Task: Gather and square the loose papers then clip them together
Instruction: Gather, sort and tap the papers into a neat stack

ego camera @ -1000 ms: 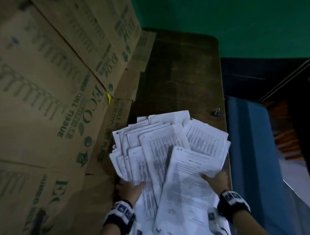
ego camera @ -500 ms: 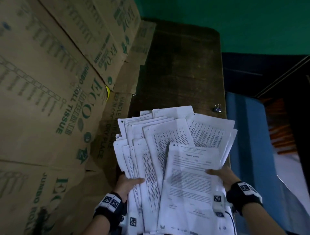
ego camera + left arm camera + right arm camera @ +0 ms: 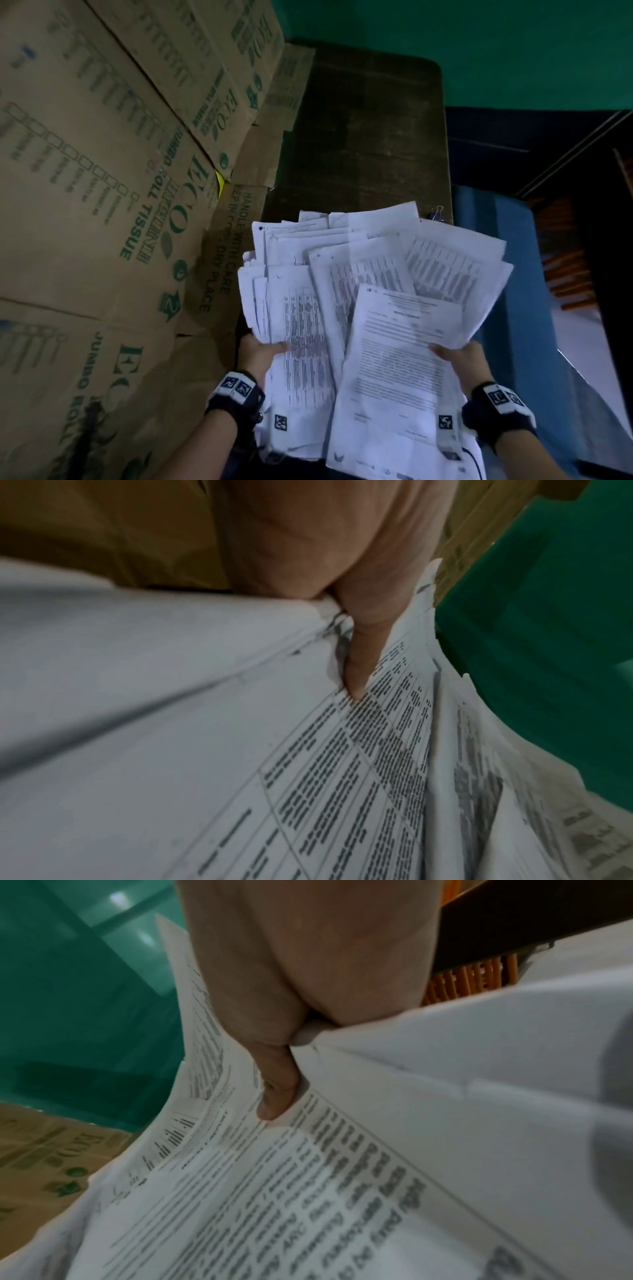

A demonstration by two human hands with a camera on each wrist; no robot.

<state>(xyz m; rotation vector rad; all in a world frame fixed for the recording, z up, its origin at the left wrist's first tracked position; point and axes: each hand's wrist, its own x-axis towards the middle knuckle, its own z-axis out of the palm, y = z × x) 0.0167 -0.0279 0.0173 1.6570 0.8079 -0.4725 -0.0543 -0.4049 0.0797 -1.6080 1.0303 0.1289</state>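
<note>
left wrist: black band [image 3: 236, 394], white square-code tags | right wrist: black band [image 3: 498, 409], same tags | forearms bare

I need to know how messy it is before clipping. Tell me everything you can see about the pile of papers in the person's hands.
The pile of papers is white printed sheets, some with tables, the top right one a text report. It is fanned and uneven, with edges and corners sticking out, not squared. The left hand and right hand grip its sides, thumbs on top. The binder clip lies on the wooden table behind the pile, not attached.
</note>
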